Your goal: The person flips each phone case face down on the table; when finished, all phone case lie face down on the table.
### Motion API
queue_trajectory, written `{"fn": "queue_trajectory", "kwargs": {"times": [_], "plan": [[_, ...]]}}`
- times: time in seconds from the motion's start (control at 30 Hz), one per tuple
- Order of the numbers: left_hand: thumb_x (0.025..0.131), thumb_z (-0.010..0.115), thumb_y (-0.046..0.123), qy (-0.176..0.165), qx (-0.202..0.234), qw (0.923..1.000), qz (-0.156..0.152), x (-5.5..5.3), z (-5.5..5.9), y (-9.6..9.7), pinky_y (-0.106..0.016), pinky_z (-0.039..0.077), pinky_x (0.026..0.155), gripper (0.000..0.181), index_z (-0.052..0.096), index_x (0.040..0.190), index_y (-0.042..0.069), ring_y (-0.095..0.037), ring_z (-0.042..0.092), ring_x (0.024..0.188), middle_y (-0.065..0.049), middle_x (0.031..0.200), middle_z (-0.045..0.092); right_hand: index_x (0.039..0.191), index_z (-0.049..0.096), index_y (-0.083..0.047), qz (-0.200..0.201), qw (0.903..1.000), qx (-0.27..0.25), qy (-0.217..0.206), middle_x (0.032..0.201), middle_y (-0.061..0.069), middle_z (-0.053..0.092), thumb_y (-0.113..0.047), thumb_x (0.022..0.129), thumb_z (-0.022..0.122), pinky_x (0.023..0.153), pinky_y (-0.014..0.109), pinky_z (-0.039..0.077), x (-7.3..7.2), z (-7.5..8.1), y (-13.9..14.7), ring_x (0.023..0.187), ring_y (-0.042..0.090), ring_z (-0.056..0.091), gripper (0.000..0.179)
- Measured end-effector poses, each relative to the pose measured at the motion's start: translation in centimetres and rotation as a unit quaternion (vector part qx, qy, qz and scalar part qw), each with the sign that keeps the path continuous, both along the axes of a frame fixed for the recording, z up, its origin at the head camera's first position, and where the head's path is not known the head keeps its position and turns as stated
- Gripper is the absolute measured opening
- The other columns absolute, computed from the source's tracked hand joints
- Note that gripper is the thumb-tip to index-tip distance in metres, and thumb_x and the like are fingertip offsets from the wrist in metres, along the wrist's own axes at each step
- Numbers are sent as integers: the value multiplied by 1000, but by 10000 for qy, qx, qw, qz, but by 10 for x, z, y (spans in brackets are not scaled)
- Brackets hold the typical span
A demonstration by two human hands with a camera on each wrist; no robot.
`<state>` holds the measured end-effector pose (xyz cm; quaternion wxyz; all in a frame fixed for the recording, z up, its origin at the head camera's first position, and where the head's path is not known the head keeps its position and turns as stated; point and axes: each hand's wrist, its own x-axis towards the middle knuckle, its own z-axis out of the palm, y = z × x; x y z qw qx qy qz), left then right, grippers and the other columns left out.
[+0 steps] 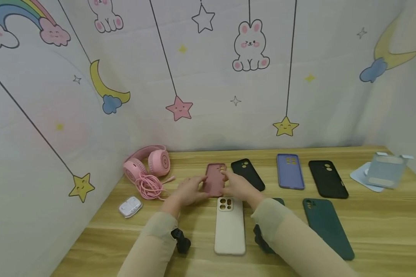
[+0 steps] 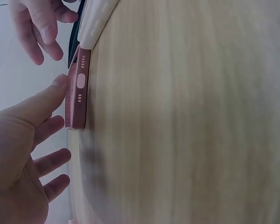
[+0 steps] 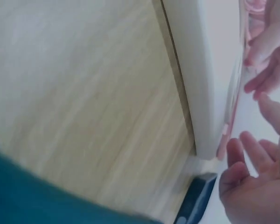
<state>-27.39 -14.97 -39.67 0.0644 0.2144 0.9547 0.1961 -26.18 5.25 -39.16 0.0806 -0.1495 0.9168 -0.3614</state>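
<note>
A dusty-pink phone case (image 1: 214, 181) lies flat at the back middle of the table, between the two hands. My left hand (image 1: 190, 191) is at its left side, fingers loosely spread; in the left wrist view the thumb tip is right at the edge of the case, near its port cutout. From the other side my right hand (image 1: 238, 187) reaches over the right edge, fingers relaxed and apart. Just in front of the pink case lies a white phone case (image 1: 230, 231). Behind the right hand rests a black phone case (image 1: 247, 175).
Pink headphones (image 1: 159, 163) with a coiled cable and a small white case (image 1: 130, 207) sit at the left. Rightward lie a purple case (image 1: 290, 172), another black case (image 1: 328, 179), a dark green case (image 1: 328, 229) and a light-blue stand (image 1: 384, 173). The right forearm partly covers another dark case (image 1: 279, 201).
</note>
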Motion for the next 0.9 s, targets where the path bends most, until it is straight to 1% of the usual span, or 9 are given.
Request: {"fn": "queue_trajectory", "kwargs": {"times": [0.2, 0.33, 0.5, 0.7, 0.9], "plan": [[85, 69, 34, 3, -36, 9999, 146, -1, -1, 1, -58, 26, 101, 66, 44, 140, 8, -38, 38, 127, -11, 138, 47, 145, 33, -4, -102, 9998, -143, -45, 126, 13, 55, -18, 88, 67, 90, 43, 44, 1, 5, -8, 111, 27, 54, 68], [85, 70, 33, -15, 70, 9998, 163, -2, -3, -1, -57, 26, 101, 67, 43, 141, 8, -38, 38, 127, -10, 139, 47, 146, 31, -5, -144, 9998, -140, -81, 127, 13, 55, -19, 88, 67, 92, 44, 42, 1, 0, -7, 114, 27, 53, 69], [84, 71, 31, -6, 242, 9995, 194, -3, -7, -3, -56, 27, 101, 67, 43, 141, 8, -36, 39, 127, -9, 138, 48, 145, 33, -6, -22, 9999, -91, -47, 127, 13, 54, -18, 88, 67, 92, 44, 42, 1, -10, -2, 114, 27, 52, 67], [84, 71, 29, 76, 299, 9994, 178, -4, -10, -4, -58, 29, 99, 66, 44, 140, 7, -38, 41, 125, -9, 137, 49, 144, 35, -5, 106, 9999, 49, 108, 126, 13, 55, -15, 86, 68, 91, 43, 43, 0, -12, -2, 112, 26, 53, 68], [84, 71, 29, -25, 386, 9989, 279, -6, -13, -5, -59, 29, 98, 66, 43, 140, 8, -37, 41, 124, -9, 135, 51, 143, 36, -5, 90, 9995, 254, 186, 126, 12, 56, -13, 87, 67, 88, 39, 45, 0, -12, -3, 108, 23, 55, 65]]}}
